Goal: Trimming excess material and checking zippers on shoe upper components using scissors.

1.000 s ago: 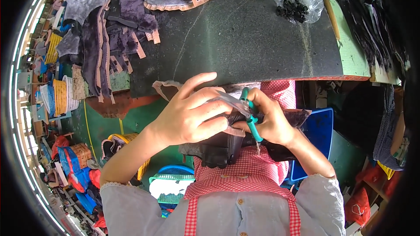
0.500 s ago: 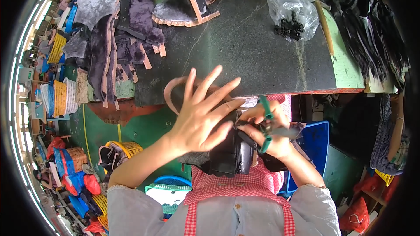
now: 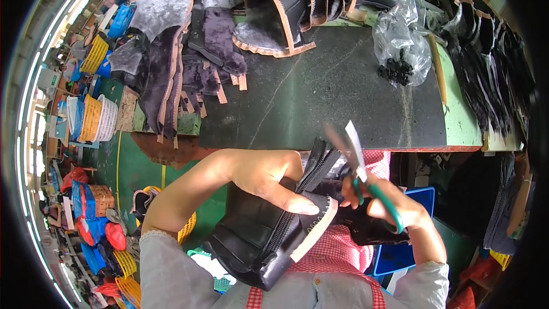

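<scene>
My left hand [image 3: 264, 176] grips a black leather boot upper [image 3: 243, 230] over my lap, its thumb lying across the upper. A black zipper [image 3: 280, 232] runs down the piece, and its loose upper end sticks up beyond my fingers. Tan edging [image 3: 315, 233] with zigzag stitching borders the side that faces right. In my right hand [image 3: 403, 209] are green-handled scissors [image 3: 355, 147], fingers in the handles. Their blades point up and stand apart, one smeared by motion, just right of the zipper end and not touching it.
On the worktable [image 3: 337, 88] ahead, grey fleece linings [image 3: 163, 8] lie left, lined boot uppers [image 3: 274, 20] stand at the back, and a clear plastic bag [image 3: 403, 40] sits right. Black strips [image 3: 486, 74] hang beyond. A blue crate [image 3: 420, 197] is beside my right arm.
My left hand, spread open before, now grips the boot upper, which has turned and come further into view. The scissors have swung so the blades point up. The view has shifted.
</scene>
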{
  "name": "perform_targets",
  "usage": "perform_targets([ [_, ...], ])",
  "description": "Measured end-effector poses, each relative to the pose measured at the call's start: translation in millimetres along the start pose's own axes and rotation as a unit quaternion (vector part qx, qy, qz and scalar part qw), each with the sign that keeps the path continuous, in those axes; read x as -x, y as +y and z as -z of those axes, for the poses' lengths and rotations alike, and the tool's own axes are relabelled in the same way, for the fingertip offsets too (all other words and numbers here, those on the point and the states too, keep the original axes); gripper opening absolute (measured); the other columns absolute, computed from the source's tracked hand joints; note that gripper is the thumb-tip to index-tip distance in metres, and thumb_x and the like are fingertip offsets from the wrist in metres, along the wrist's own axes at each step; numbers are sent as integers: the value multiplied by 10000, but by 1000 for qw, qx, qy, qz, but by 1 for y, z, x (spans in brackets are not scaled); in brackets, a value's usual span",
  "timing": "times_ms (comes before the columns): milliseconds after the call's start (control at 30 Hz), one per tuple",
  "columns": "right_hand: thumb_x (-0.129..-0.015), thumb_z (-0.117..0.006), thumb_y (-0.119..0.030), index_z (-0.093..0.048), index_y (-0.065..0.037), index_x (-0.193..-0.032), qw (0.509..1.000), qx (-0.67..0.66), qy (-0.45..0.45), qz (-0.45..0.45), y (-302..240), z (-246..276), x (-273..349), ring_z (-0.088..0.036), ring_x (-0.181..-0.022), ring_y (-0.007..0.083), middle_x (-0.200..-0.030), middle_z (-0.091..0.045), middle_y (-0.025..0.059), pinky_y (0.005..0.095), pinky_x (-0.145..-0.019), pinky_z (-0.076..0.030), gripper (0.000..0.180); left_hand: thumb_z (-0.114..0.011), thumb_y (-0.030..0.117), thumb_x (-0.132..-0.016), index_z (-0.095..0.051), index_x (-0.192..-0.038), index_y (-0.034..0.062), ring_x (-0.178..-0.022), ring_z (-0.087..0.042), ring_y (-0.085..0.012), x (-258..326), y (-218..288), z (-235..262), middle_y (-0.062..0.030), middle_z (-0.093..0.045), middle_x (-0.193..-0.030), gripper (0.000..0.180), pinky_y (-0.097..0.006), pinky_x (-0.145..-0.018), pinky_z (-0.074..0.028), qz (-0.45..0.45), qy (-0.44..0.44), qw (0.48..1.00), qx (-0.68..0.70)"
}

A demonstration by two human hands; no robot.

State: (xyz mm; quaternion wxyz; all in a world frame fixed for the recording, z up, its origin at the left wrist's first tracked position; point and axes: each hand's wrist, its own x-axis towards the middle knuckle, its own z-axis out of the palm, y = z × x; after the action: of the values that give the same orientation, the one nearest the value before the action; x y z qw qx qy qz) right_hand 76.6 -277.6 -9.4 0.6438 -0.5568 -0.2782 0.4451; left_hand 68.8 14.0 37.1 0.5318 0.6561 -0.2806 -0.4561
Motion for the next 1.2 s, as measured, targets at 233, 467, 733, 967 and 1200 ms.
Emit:
perform_targets([
  [233,-823,-797,-413,-512,-30,-979,974,216,-64,-15,-25,-1,-5,-528,-712,231,-771,-525,84,372,-670,-437,502,-677,307,-942,-668,-1179,-16,-880,-566,-88,-10,-1,3,-43,-704,-956,401,-269,-803,-462,17,-54,992,109],
  [467,-859,-785,-234,-618,1,-832,990,110,72,-59,-31,-3,9,-478,-612,86,-661,-544,13,289,-559,-411,289,-688,325,-923,-693,-984,-42,-788,-585,-112,-14,9,10,-66,-701,-841,373,-309,-761,-480,2,7,1000,29],
  [733,-918,-681,-362,-543,6,-926,659,489,564,-92,4,167,88,-506,-656,223,-709,-515,92,390,-635,-420,393,-816,406,-681,-637,-973,50,-1087,-561,-282,8,0,12,-102,-620,-1073,494,-506,-1039,-393,-113,482,542,-680],
  [967,-846,-686,-158,-576,25,-1162,550,620,545,-124,41,259,158,-598,-1023,374,-1055,-622,200,442,-885,-457,382,-604,614,-896,-211,-1495,-103,-1447,-309,-373,40,2,8,-327,-331,-1509,1013,-407,-1176,-271,146,403,893,-136],
  [1200,-849,-656,-6,-609,-30,-1147,634,560,530,59,-21,176,63,-596,-1001,273,-1140,-612,133,374,-873,-475,303,-650,373,-936,-610,-1082,-16,-519,-559,-354,-40,-14,56,-191,-566,-612,418,-449,-529,-435,-18,591,676,-441],
])
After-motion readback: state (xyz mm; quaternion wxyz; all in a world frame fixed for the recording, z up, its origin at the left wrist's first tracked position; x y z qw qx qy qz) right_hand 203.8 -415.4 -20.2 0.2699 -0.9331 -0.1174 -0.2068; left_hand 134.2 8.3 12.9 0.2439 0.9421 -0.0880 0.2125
